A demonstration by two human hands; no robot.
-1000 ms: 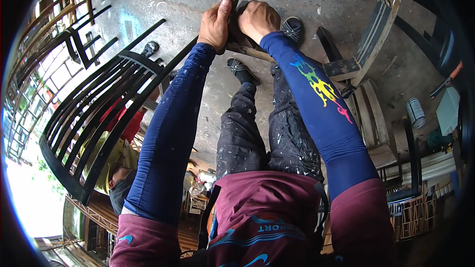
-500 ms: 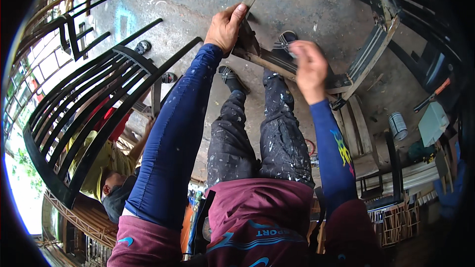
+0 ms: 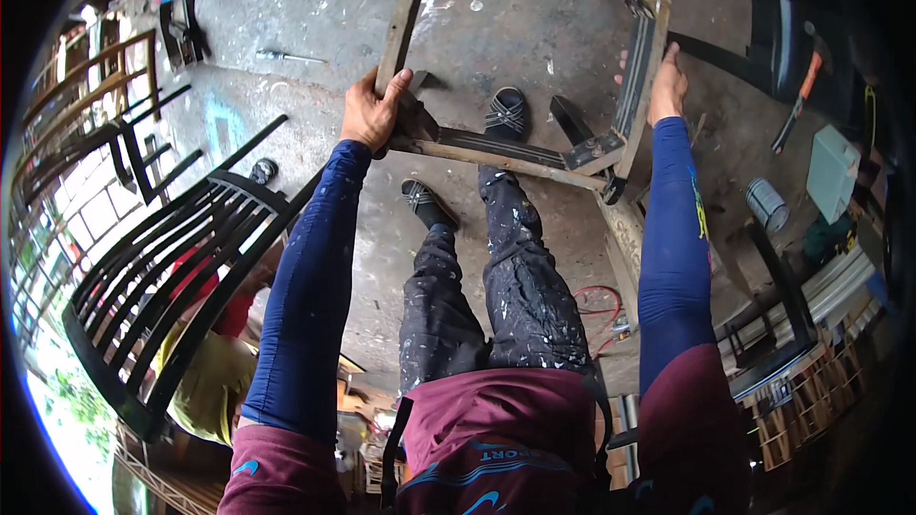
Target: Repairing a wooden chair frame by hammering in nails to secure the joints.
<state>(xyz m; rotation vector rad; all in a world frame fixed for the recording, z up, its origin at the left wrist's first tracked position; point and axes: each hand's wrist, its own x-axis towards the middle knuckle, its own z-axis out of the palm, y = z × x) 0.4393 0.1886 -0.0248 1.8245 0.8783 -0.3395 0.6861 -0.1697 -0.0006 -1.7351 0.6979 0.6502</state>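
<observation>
In front of me is a wooden chair frame, dark-painted with bare, worn wood along its edges. My left hand is closed around its left rail near the close corner, with the thumb on top. Along the right rail lies my right hand, its thumb on the outer side and fingertips showing inside the frame. Between the rails the concrete floor shows through. Part of the frame's far end lies beyond the upper picture edge.
A black slatted chair back stands at left, with a person in a yellow top behind it. On the floor lie a screwdriver, an orange-handled tool, a metal can, a pale plastic container and a red hose.
My right hand, free and blurred before, now holds the frame's right rail. The frame has shifted left in view, my left hand with it. One foot has moved.
</observation>
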